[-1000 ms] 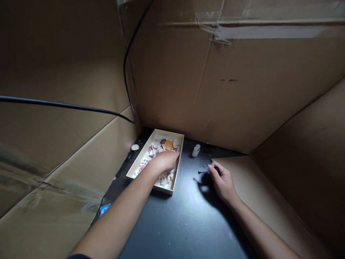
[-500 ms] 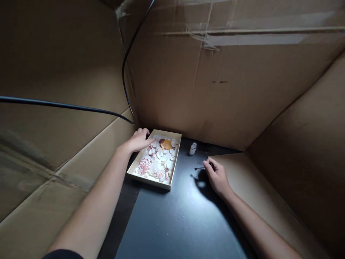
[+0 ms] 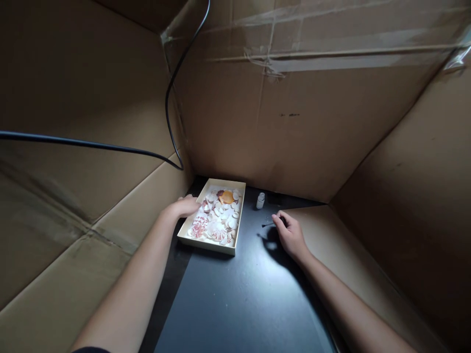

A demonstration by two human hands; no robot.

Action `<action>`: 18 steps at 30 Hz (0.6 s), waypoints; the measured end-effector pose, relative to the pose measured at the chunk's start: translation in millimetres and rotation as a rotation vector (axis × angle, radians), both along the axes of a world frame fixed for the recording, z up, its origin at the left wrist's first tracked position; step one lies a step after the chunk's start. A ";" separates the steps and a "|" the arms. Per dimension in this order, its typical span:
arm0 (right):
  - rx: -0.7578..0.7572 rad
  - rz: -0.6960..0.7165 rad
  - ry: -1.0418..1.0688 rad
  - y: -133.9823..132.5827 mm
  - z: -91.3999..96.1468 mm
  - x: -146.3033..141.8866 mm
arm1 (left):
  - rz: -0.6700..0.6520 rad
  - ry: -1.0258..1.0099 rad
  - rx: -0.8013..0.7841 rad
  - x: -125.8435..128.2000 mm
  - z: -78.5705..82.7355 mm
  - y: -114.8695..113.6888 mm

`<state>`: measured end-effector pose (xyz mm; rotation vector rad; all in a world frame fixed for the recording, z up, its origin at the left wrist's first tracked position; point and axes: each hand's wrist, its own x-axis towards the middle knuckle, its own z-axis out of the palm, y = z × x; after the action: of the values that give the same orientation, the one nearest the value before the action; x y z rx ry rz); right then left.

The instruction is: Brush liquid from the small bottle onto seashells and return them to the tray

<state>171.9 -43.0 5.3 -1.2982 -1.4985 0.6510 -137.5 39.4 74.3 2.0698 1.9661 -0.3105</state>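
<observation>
A shallow cream-coloured box [image 3: 207, 246] full of seashells lies on the dark table. My left hand [image 3: 187, 207] grips its left side, thumb over the rim, the other fingers mostly hidden behind the wall. White shells, red-striped scallop shells [image 3: 199, 225] and one orange shell [image 3: 228, 197] fill the box. Pinched in my right hand [image 3: 292, 234] is a small brush [image 3: 267, 225] with a thin stem and dark tip, pointing left just above the table. Beyond it, to the right of the box, a small clear glass bottle [image 3: 260, 200] stands upright.
Cardboard walls [image 3: 257, 142] enclose the table [image 3: 221, 304] at the back and both sides. On the right a cardboard flap [image 3: 331, 235] lies beside my forearm. A black cable [image 3: 110, 146] hangs across the left side and up the corner.
My left hand has slid nearer along the box's left side and its thumb now lies over the rim. The box has turned slightly. My right hand keeps the brush; the view has shifted a little.
</observation>
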 end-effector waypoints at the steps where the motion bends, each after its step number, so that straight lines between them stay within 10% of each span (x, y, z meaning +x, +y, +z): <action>1: 0.002 0.001 0.000 -0.1 -0.1 0.1 | 0.033 -0.037 -0.064 0.5 2.4 -4.8; 6: 0.008 0.010 -0.004 -2.3 0.8 0.1 | 0.113 -0.239 -0.355 2.4 18.1 -25.9; 13: 0.003 0.007 0.002 -4.5 1.1 1.1 | -0.007 -0.072 0.328 67.8 27.4 -38.7; 18: -0.016 -0.023 0.010 -3.2 -0.8 2.4 | -0.233 -0.130 0.079 121.6 10.0 -44.5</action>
<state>174.3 -46.3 4.5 -1.3210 -1.4704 0.6549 -15.9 -5.1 84.3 2.3104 1.6922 -0.1413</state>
